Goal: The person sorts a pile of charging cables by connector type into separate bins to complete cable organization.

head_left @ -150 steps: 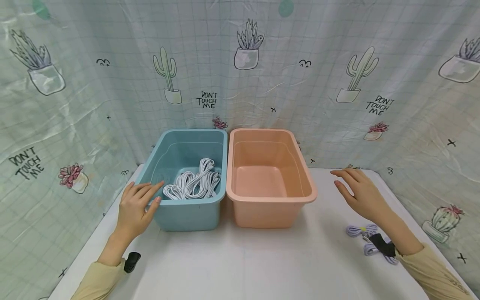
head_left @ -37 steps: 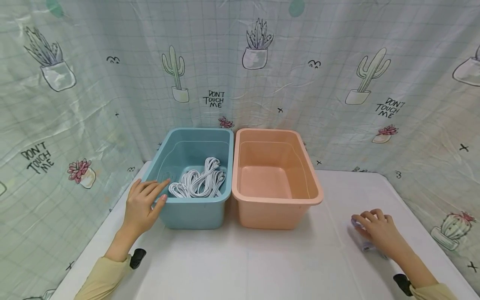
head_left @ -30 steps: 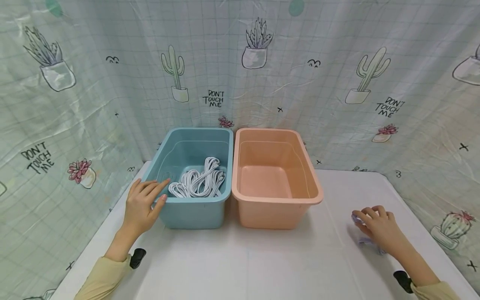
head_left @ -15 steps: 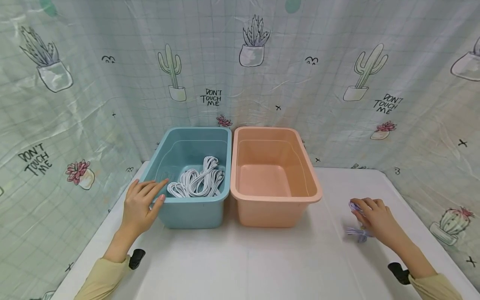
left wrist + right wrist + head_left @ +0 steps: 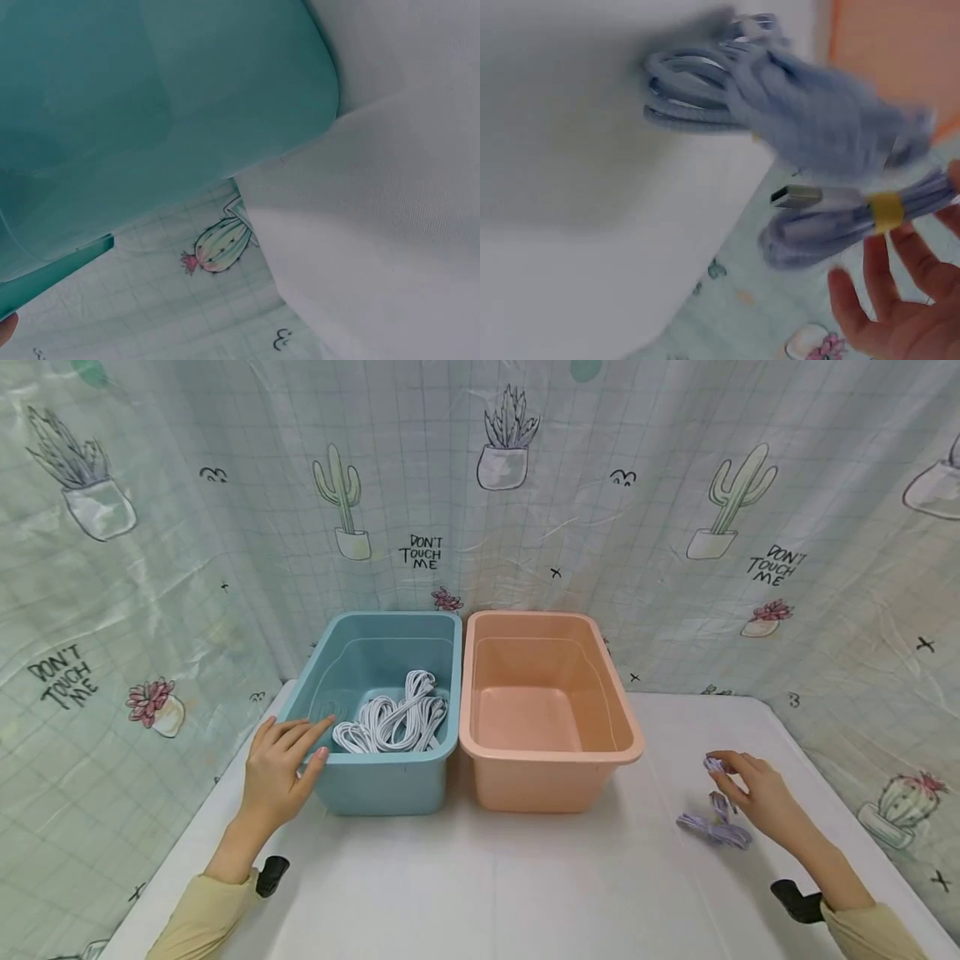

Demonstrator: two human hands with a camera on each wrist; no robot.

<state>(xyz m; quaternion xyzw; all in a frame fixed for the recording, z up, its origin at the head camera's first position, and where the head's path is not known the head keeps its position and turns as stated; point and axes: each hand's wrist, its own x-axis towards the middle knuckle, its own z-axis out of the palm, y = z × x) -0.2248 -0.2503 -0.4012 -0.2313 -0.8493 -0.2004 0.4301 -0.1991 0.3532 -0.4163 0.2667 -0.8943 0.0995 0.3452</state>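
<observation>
My left hand (image 5: 273, 777) rests at the near left corner of the blue bin (image 5: 378, 783), fingers over the rim and nearly straight. White coiled cables (image 5: 397, 724) lie inside that bin. At the right, my right hand (image 5: 761, 793) pinches a lavender USB cable bundle (image 5: 821, 225) with a yellow tie and a metal plug. A second lavender bundle (image 5: 714, 831) shows below the hand, with a strand of cable between the two. In the right wrist view this other bundle (image 5: 802, 112) is blurred and looks to be hanging over the table.
A peach bin (image 5: 543, 785) with nothing in it stands beside the blue one, right against it. Both are on a white table (image 5: 487, 893). A cactus-print curtain (image 5: 495, 535) closes off the back and sides.
My right hand came down onto the lavender cables, gripped them and lifted; the lower bundle swung out to the left into view. My left hand has stayed on the blue bin.
</observation>
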